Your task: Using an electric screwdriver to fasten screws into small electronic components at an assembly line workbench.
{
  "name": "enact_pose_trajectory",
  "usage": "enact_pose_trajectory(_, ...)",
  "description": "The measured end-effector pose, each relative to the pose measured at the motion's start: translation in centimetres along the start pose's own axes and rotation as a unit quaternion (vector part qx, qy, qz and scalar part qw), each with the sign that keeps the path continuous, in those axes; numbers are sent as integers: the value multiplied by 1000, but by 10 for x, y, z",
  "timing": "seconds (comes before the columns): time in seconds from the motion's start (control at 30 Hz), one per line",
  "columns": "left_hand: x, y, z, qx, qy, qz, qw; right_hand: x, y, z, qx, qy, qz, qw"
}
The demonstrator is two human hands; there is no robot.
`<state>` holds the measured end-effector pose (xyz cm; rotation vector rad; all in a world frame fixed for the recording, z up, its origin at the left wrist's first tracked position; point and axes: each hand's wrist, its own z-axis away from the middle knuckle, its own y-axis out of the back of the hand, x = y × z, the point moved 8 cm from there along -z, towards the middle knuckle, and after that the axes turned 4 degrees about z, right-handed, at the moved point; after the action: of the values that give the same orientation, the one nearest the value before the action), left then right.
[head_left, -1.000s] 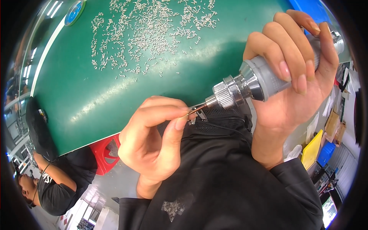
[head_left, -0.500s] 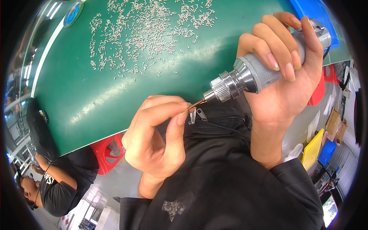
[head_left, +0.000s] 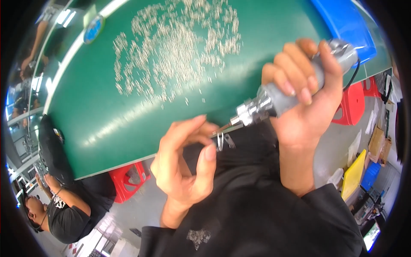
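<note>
My right hand (head_left: 307, 109) is wrapped round a grey electric screwdriver (head_left: 280, 97) with a silver collar. Its thin copper-coloured bit (head_left: 223, 128) points down to the left. Near the tip of the bit is my left hand (head_left: 182, 167), its thumb and index finger spread apart. Something tiny seems to sit at the bit's tip, too blurred to name. Beyond both hands, a wide scatter of small silvery metal pins or screws (head_left: 182, 47) lies on the green tabletop (head_left: 107, 132).
A blue tray (head_left: 349, 28) stands at the far right, near the screwdriver's cord. Red stools (head_left: 353, 105) show past the table's edge. At the left sits another person (head_left: 70, 214) in black. A yellow panel (head_left: 354, 173) and boxes are at the right.
My left thumb and index finger have parted from their pinch at the bit tip. Both hands and the screwdriver appear slightly lower in the picture, as the whole view has shifted and blurred.
</note>
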<state>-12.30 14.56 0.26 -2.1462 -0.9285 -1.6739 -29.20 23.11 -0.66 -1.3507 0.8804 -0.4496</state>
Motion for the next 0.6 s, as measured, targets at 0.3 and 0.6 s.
enact_pose_trajectory(0.3,-8,55,-25,9,9,-76,997,-10,22,-1,80,15,29,996)
enact_pose_trajectory(0.6,5,-4,-195,-60,-122,-265,955,-27,31,-4,85,8,-5,996)
